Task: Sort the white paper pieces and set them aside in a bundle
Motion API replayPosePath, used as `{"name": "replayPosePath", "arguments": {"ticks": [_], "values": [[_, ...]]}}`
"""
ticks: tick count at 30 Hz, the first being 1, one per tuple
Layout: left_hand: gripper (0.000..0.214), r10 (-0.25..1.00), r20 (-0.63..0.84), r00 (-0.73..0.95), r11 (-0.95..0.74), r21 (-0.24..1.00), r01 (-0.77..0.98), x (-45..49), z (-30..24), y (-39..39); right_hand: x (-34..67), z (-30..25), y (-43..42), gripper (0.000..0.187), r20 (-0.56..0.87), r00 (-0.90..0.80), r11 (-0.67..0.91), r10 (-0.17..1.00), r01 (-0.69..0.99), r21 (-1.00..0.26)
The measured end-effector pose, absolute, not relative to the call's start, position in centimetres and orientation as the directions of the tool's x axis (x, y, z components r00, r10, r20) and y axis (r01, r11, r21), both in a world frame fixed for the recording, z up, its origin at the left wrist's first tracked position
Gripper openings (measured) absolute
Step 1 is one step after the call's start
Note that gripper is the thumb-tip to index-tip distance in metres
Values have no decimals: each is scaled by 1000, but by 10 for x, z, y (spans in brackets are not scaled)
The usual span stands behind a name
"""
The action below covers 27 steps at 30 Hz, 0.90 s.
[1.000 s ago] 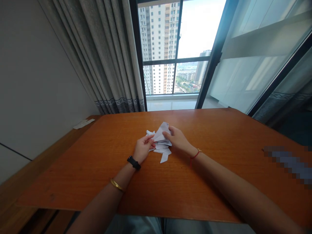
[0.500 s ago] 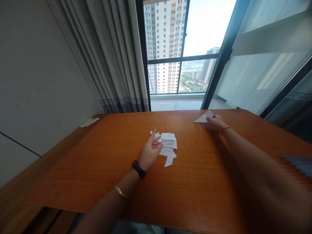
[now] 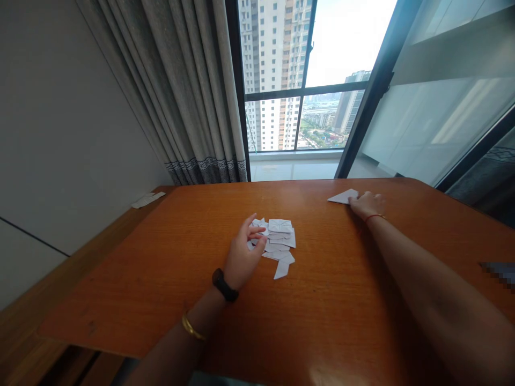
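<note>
The table [image 3: 322, 300] is made of orange-brown wood, with a fine straight grain, a smooth polished surface and rounded corners. Near its far edge, toward the far right corner, lies the folded paper [image 3: 340, 197], white and flat, in the shape of a long triangle; its sharp tip points to the left and its broad end is at the right hand [image 3: 367, 205]. The thumb and fingers of this hand are bent at the broad end and touch it, but because the fingers cover one another, I cannot tell if they grip the paper or have released it. A thin red cord [image 3: 375, 216] goes around this wrist. The left hand [image 3: 244, 254] is open and loose, its fingers apart and slightly curved, and it partly covers the left side of the paper pile [image 3: 280, 236], which lies around the middle of the table. The pile is of white pieces with crisp creases, overlapping like roof tiles; the top one is almost square, and a slanted strip [image 3: 281, 269] sticks out toward the near edge. On the left arm are a matte black wristband [image 3: 224, 285] and a shiny golden bangle [image 3: 191, 328]. Beyond the far edge hangs a grey curtain [image 3: 189, 96] of coarse cloth in deep vertical folds, with dark wavy lines near its hem.
</note>
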<state>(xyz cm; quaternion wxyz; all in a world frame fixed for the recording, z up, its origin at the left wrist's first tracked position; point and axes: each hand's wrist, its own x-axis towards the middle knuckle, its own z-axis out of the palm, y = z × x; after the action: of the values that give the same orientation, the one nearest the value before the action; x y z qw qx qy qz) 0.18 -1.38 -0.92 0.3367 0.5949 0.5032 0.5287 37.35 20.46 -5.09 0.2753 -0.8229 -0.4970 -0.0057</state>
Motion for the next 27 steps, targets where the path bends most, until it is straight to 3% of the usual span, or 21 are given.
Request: {"name": "replayPosePath", "arguments": {"ticks": [2,4,6,8,11,12,15,19,23,27], "values": [[57,953,278,-121,-253,950,184,-2,-12,-8,362,-43,194,62,342,597,-392,725,767,-509],[54,950,268,-162,-241,956,168,-6,-15,-2,345,-32,179,59,435,550,-296,713,799,-524],[48,952,250,-175,-205,949,240,-10,-17,2,320,-20,160,50,473,307,-60,826,882,-468],[42,960,225,-168,-146,911,385,-13,-18,4,289,-14,136,37,404,-12,201,915,880,-430],[45,974,176,-145,-58,806,589,-18,-20,4,244,-17,99,44,375,-401,532,836,762,-369],[49,977,162,-138,-39,775,631,-19,-21,5,232,-20,89,45,376,-458,581,805,738,-345],[57,986,130,-102,-22,715,699,-21,-23,6,216,-28,69,26,322,-462,555,826,764,-330],[55,989,131,-72,-45,719,693,-20,-26,9,217,-26,66,31,359,-340,471,869,792,-389],[54,990,135,-37,-77,746,662,-18,-27,10,207,-26,68,36,386,-431,564,816,741,-365],[46,988,154,-17,-113,788,605,-18,-29,10,197,-28,69,25,364,-362,497,858,764,-412]]}}
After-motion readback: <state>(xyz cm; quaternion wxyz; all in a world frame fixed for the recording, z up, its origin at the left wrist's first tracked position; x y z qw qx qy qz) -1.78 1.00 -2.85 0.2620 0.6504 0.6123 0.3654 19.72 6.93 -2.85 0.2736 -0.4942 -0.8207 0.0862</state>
